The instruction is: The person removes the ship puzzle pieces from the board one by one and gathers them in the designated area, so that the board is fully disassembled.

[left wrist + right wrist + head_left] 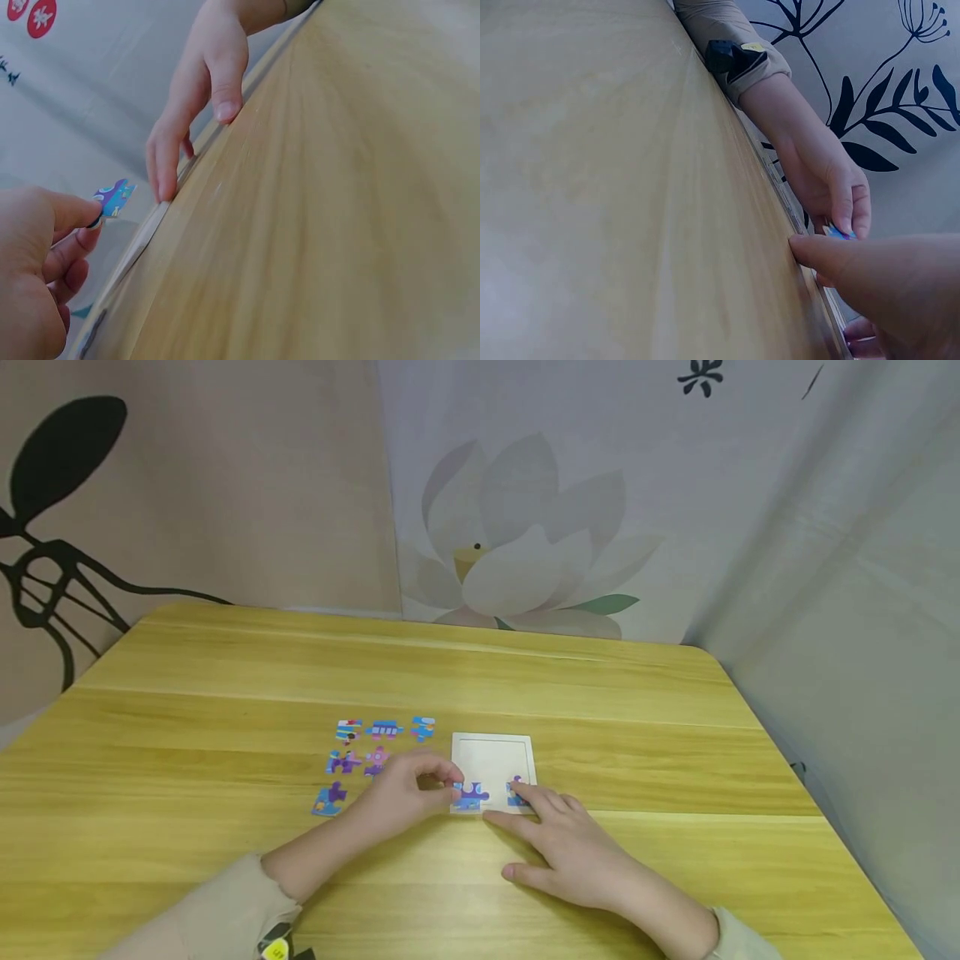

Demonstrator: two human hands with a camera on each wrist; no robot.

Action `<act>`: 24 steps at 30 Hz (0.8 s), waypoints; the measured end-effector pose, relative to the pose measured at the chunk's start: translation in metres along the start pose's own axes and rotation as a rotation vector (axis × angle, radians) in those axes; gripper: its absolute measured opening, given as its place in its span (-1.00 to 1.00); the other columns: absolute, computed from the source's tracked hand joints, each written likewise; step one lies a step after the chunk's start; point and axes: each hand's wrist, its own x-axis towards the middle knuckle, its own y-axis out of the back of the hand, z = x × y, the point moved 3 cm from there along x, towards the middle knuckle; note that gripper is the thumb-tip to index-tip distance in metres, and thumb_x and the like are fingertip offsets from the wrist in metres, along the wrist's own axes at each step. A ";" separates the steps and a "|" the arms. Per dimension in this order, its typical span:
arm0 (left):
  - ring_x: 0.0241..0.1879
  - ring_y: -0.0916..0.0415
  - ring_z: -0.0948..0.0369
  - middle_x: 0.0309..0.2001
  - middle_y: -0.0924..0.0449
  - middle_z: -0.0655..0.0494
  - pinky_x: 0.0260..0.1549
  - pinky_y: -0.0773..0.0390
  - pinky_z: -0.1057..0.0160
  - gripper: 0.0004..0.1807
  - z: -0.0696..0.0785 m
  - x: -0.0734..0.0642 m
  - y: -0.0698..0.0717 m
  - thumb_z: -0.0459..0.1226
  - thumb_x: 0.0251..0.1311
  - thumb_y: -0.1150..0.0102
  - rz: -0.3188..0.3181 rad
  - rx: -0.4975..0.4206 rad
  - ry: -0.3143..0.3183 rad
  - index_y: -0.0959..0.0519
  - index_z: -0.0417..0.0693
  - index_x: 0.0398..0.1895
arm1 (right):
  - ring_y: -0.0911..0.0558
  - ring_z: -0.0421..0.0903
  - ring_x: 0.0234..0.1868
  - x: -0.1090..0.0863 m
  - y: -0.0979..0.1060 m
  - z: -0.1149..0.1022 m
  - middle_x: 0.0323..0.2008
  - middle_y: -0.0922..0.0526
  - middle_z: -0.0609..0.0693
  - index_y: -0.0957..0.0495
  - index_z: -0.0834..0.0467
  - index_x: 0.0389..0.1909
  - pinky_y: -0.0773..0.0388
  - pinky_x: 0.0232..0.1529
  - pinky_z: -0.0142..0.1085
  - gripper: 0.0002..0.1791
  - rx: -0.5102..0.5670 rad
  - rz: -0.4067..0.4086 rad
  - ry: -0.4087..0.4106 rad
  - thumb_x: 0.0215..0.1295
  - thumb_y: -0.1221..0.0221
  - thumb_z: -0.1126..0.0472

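Note:
My left hand (405,789) pinches a blue-and-purple jigsaw piece (471,797) over the lower left of a white square puzzle board (491,758). In the left wrist view this piece (115,198) is held between thumb and fingertips and looks tilted, raised off the table. My right hand (573,847) reaches in from the right with its fingers extended. One fingertip touches a second jigsaw piece (514,795) in the board's lower right corner, partly covering it. Another fingertip is at the board's front edge, and the thumb is spread toward the table.
Left of the board lie loose jigsaw pieces (386,729) in rough rows, some partly hidden by my left hand. The wooden table (637,727) reaches back to printed curtains (555,527). A dark device with a yellow label (276,947) sits at the left sleeve.

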 end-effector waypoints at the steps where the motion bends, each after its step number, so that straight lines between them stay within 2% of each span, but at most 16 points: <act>1: -0.20 -0.46 0.15 -0.25 -0.57 0.16 -0.17 -0.49 0.11 -0.93 -0.001 -0.002 0.003 -0.32 0.13 -0.31 0.004 0.000 0.000 -0.66 -0.02 -0.31 | -0.12 0.14 0.39 0.000 0.000 0.000 0.46 -0.05 0.07 -0.19 -0.32 0.41 -0.07 0.27 0.15 -0.34 0.001 -0.001 -0.001 0.30 0.04 -0.35; 5: -0.16 -0.48 0.16 -0.20 -0.61 0.18 -0.14 -0.48 0.10 -0.90 -0.004 -0.010 0.013 -0.30 0.11 -0.33 0.029 0.027 0.004 -0.67 0.01 -0.29 | -0.11 0.13 0.40 0.000 0.000 0.000 0.46 -0.04 0.06 -0.19 -0.32 0.41 -0.06 0.27 0.16 -0.34 0.003 -0.003 -0.003 0.30 0.03 -0.35; 11: -0.02 -0.47 0.12 -0.10 -0.60 0.16 -0.07 -0.48 0.07 -0.90 -0.008 -0.020 0.028 -0.27 0.09 -0.36 0.072 0.035 0.043 -0.68 0.03 -0.30 | -0.10 0.12 0.40 0.000 0.001 0.000 0.46 -0.03 0.05 -0.19 -0.32 0.41 -0.06 0.28 0.14 -0.34 0.003 -0.009 -0.010 0.31 0.03 -0.34; 17: -0.12 -0.47 0.08 -0.25 -0.57 0.19 -0.11 -0.48 0.07 -0.88 -0.013 -0.026 0.037 -0.28 0.08 -0.36 0.046 0.037 0.041 -0.68 0.00 -0.28 | -0.10 0.11 0.40 0.000 0.000 0.000 0.46 -0.02 0.05 -0.19 -0.31 0.41 -0.05 0.29 0.12 -0.34 0.004 -0.005 -0.003 0.31 0.02 -0.34; 21: 0.13 -0.38 -0.09 -0.32 -0.56 0.19 0.11 -0.29 -0.16 -0.87 -0.016 -0.028 0.043 -0.31 0.05 -0.37 0.039 0.052 0.055 -0.68 0.02 -0.30 | -0.09 0.11 0.41 0.001 0.000 0.000 0.46 -0.03 0.06 -0.19 -0.30 0.41 -0.05 0.29 0.10 -0.34 0.006 -0.007 0.004 0.31 0.03 -0.34; 24: 0.14 -0.37 -0.09 -0.32 -0.57 0.20 0.11 -0.26 -0.19 -0.87 -0.016 -0.031 0.048 -0.30 0.06 -0.37 0.035 0.072 0.052 -0.68 0.05 -0.29 | -0.09 0.11 0.41 0.001 0.000 0.000 0.46 -0.04 0.07 -0.20 -0.30 0.41 -0.04 0.30 0.10 -0.34 0.008 -0.008 0.004 0.31 0.02 -0.34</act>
